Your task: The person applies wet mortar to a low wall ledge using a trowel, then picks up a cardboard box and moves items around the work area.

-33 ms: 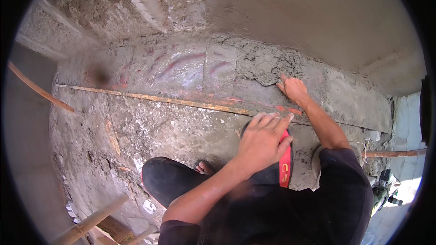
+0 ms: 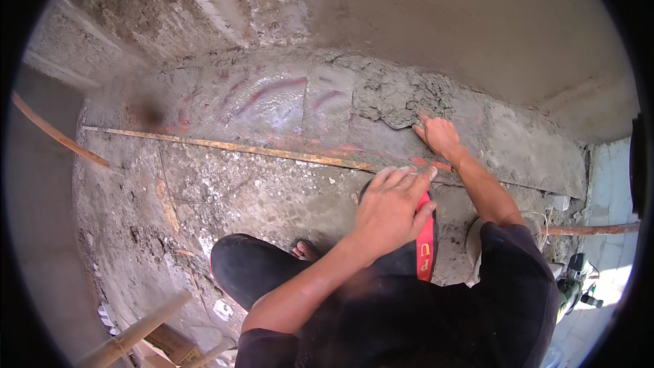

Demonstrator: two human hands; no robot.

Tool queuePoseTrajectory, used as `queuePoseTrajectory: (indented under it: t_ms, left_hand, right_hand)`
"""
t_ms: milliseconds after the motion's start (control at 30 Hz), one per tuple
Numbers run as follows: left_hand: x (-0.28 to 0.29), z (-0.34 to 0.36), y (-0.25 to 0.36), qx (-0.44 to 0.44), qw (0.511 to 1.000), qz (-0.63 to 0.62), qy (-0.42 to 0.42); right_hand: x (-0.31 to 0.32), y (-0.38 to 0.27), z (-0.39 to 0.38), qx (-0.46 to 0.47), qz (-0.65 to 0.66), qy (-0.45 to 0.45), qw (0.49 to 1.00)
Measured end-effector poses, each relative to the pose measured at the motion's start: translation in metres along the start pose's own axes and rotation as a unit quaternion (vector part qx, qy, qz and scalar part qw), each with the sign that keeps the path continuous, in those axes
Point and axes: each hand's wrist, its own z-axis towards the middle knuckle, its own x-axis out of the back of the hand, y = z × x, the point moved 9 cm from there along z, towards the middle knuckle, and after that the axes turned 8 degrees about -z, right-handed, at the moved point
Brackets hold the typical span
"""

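Note:
My right hand [image 2: 439, 134] reaches to the lower right edge of a patch of rough, cracked grey mortar [image 2: 398, 92]; its fingertips touch that edge, slightly bent and apart, with nothing visibly gripped. My left hand [image 2: 395, 201] lies open, fingers loosely extended, on my dark trouser knee, which has a red side stripe [image 2: 424, 252]. Left of the mortar, the grey band carries reddish streaks [image 2: 286, 85] and a wet sheen. A long, narrow yellowish batten [image 2: 238, 150] runs along the band below both.
Bare toes [image 2: 300, 249] show between my legs on the rubble-flecked concrete. Plastered surfaces [image 2: 463, 13] rise beyond the band. Wooden poles [image 2: 146, 324] and cardboard [image 2: 170, 344] lie at lower left, a curved stick [image 2: 58, 133] at left, a green tool [image 2: 572, 286] at lower right.

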Motion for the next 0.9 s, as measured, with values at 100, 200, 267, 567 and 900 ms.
queuePoseTrajectory:
  t_ms: [100,200,267,567,900]
  left_hand:
    - [0.000,0.001,-0.004,0.015,1.000,-0.018,-0.012]
    - [-0.001,0.004,0.011,-0.006,0.999,-0.041,-0.027]
    - [-0.006,0.006,0.015,-0.022,0.999,-0.041,-0.021]
    - [-0.017,0.019,0.008,-0.045,0.996,-0.065,-0.031]
    - [-0.018,0.021,0.032,-0.112,0.987,-0.111,-0.041]
  right_hand:
    - [-0.005,0.000,0.003,-0.014,-0.001,0.015,1.000]
    - [-0.010,0.009,0.020,-0.016,-0.006,0.041,0.999]
    - [-0.002,0.013,0.017,-0.024,-0.017,0.058,0.998]
    - [0.074,0.047,-0.108,-0.142,-0.020,0.079,0.986]
    - [0.104,0.096,-0.399,-0.411,0.122,0.197,0.882]
